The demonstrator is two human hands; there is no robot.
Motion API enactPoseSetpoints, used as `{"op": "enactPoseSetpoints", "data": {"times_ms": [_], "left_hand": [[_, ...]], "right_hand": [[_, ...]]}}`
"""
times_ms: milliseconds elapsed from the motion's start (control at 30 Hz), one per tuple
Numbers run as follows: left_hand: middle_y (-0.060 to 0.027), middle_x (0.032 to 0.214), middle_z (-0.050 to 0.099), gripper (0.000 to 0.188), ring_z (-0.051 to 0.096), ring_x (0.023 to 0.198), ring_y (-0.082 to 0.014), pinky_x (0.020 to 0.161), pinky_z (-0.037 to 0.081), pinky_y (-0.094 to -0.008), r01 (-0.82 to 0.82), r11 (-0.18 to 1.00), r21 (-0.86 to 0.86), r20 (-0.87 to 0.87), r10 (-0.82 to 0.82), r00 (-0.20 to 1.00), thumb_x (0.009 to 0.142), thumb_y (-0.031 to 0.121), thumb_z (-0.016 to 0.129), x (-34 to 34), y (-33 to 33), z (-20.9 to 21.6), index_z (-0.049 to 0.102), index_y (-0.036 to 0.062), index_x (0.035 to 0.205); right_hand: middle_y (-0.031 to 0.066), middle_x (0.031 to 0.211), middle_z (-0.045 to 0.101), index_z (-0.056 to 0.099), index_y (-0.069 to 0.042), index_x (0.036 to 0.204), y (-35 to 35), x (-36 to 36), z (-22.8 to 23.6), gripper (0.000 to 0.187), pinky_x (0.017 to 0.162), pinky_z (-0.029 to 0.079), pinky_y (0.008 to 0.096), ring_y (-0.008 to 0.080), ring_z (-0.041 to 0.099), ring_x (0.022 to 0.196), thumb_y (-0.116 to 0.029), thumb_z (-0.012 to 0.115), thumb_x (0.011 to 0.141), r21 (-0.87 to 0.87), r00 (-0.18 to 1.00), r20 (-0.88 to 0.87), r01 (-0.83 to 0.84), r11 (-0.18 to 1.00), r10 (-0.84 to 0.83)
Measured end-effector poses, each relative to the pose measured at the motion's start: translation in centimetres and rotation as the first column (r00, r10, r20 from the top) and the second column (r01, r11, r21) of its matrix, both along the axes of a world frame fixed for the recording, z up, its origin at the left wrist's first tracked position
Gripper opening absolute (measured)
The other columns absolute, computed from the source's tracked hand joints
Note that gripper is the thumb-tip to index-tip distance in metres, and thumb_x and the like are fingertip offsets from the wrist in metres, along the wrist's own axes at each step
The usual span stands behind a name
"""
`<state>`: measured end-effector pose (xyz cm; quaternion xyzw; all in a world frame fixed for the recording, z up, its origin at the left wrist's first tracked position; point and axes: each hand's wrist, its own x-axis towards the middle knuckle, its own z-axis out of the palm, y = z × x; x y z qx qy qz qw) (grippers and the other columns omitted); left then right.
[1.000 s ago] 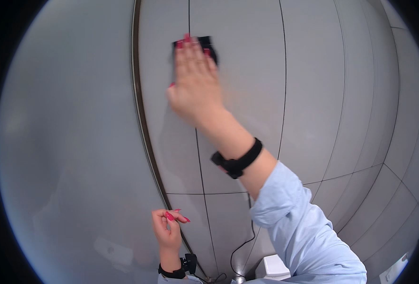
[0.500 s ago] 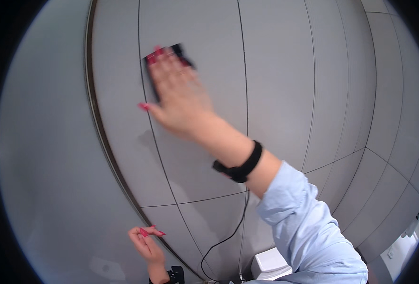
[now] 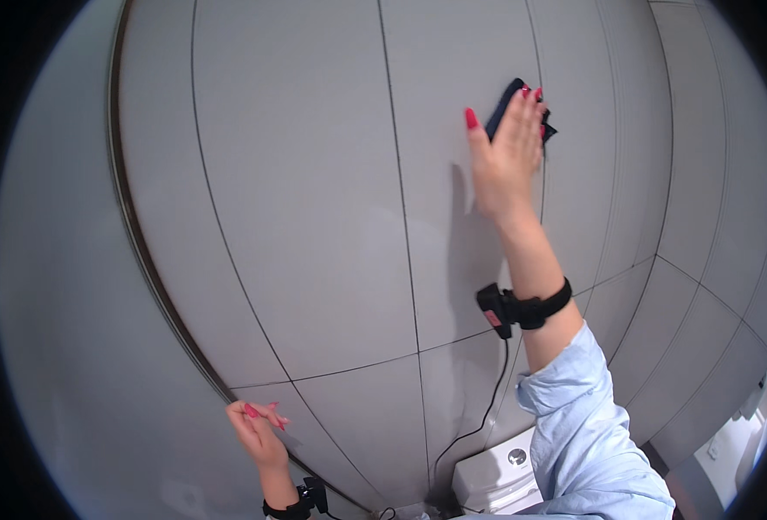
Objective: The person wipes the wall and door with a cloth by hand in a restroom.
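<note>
In the head view, the right hand (image 3: pixel 506 169) lies flat over a dark cloth (image 3: pixel 502 110) against the grey tiled wall (image 3: pixel 314 217), its grip released. The left hand (image 3: pixel 259 435) hangs lower, its grip loosely curled, released.

Right arm (image 3: pixel 535 251) high and outstretched, right grip (image 3: pixel 506 169) flat, thumb (image 3: pixel 478 143) apart; left grip (image 3: pixel 258 435) low, fingers (image 3: pixel 268 413) loosely bent.

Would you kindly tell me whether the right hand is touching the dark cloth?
Touching: the head view shows the right hand laid flat over the dark cloth, whose edges stick out on both sides.
</note>
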<state>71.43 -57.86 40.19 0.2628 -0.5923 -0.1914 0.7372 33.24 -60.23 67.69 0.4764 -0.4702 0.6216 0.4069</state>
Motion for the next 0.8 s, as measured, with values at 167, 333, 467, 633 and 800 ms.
{"op": "enactPoseSetpoints", "data": {"times_ms": [167,333,467,633,800], "left_hand": [[-0.0023,0.068,0.047,0.01,0.05,0.056,-0.0112,0.081,0.051,-0.0353,0.037,0.997,-0.073,0.028,-0.035,0.999,0.104,0.015,0.035,-1.0,-0.5,2.5,0.038,0.0059,0.102],[-0.0025,0.068,0.047,0.005,0.052,0.053,-0.0117,0.089,0.051,-0.041,0.093,0.995,-0.034,0.027,-0.092,0.995,0.096,0.005,0.037,-0.1,-1.0,1.2,0.037,0.0047,0.1],[-0.0026,0.066,0.047,0.004,0.051,0.053,-0.0113,0.088,0.052,-0.0406,0.078,0.997,-0.009,0.106,-0.077,0.991,0.094,0.005,0.038,0.1,-1.5,0.0,0.038,0.0038,0.098],[-0.0023,0.065,0.047,0.003,0.049,0.053,-0.0103,0.081,0.054,-0.0368,0.013,1.0,0.007,0.229,-0.014,0.973,0.093,0.003,0.042,-0.7,-1.5,-1.1,0.039,0.003,0.094],[-0.0027,0.066,0.047,0.008,0.047,0.053,-0.0095,0.074,0.053,-0.0322,0.047,0.997,0.058,0.232,-0.06,0.971,0.095,0.006,0.044,-1.9,-2.0,-1.8,0.038,0.0027,0.092]], "right_hand": [[0.0239,0.161,0.006,0.012,0.005,0.153,-1.6,7.9,2.5,0.09,0.12,0.005,0.0481,0.0354,0.003,0.151,-0.055,0.046,0.095,0.023,0.981,-0.195,0.008,1.0,-0.003],[0.0202,0.16,0.018,0.022,0.004,0.151,-2.8,16.2,2.1,0.087,0.121,0.01,0.0461,0.0326,0.012,0.15,-0.056,0.047,0.094,0.099,0.867,-0.473,-0.122,0.988,0.155],[0.0167,0.159,0.026,0.026,-0.001,0.151,-2.1,15.7,-0.4,0.082,0.12,0.016,0.0442,0.0305,0.018,0.149,-0.056,0.047,0.094,0.188,0.543,-0.815,-0.082,0.979,0.202],[0.0166,0.16,0.023,0.025,-0.005,0.153,-0.6,8.0,-0.5,0.082,0.119,0.018,0.0452,0.0319,0.017,0.149,-0.052,0.053,0.092,0.26,0.639,-0.744,0.009,0.966,0.195],[0.0176,0.162,0.015,0.017,-0.003,0.155,1.4,-3.2,0.9,0.085,0.119,0.013,0.0477,0.0346,0.012,0.15,-0.043,0.058,0.091,0.073,0.863,-0.505,0.075,0.995,-0.028]]}}
